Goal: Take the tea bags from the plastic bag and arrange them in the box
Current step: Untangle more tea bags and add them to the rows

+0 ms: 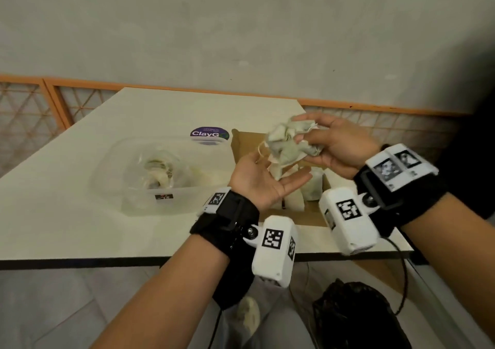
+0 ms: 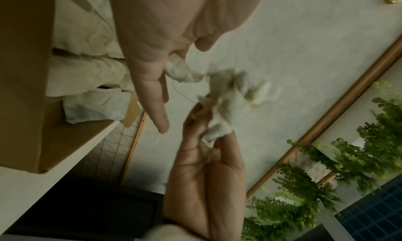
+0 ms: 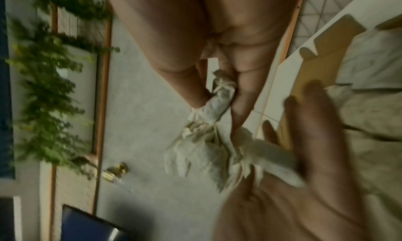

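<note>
Item: clump of tea bags [image 1: 288,145], tangled by their strings, held above the box [image 1: 241,145] so loosened ones can drop in; your right hand [image 1: 340,147] pinches the clump; your left hand [image 1: 263,180] lies spread, palm up, beneath it, probably to catch; plastic bag [image 1: 160,174] on the worktop [image 1: 67,214], left of the box, some bags inside.

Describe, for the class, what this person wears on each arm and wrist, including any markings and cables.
Both forearms are bare, with no sleeves. The left hand and right hand each have a wide black wrist strap carrying a white box-shaped camera unit printed with black-and-white square marker codes. The right strap also bears a white plate of markers. Thin black cables hang from the units.
</note>
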